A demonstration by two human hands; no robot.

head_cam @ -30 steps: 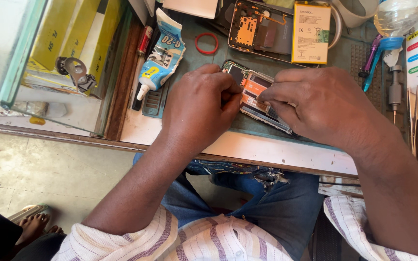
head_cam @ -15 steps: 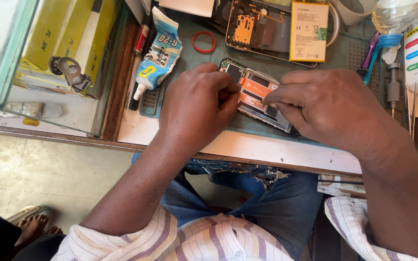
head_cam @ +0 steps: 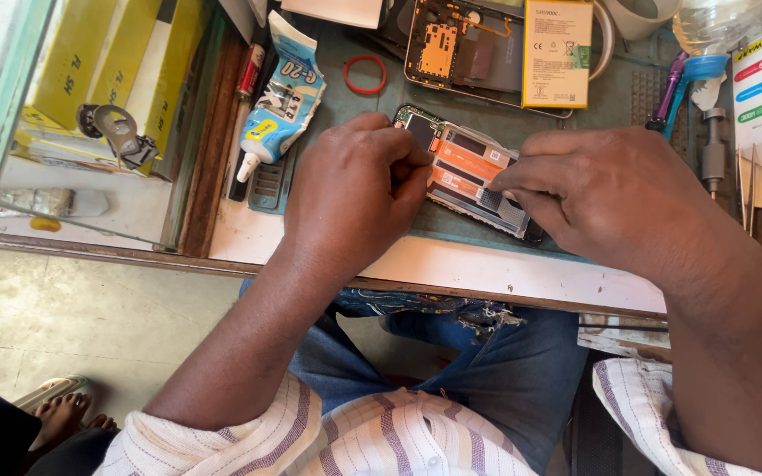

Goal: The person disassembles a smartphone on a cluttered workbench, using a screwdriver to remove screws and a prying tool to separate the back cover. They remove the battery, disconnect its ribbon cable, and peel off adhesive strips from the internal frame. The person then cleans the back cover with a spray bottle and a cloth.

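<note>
We see the left hand [head_cam: 354, 198] and the right hand [head_cam: 610, 198] both pinching the opened phone [head_cam: 474, 176]. It lies flat on the green surface [head_cam: 628, 97], between the hands. A glue tube [head_cam: 280, 97] rests nearby.

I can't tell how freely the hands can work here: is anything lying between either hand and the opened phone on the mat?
Nothing visible does. The left hand and right hand both rest directly on the opened phone. The glue tube, red ring and second opened phone lie apart from it.
</note>
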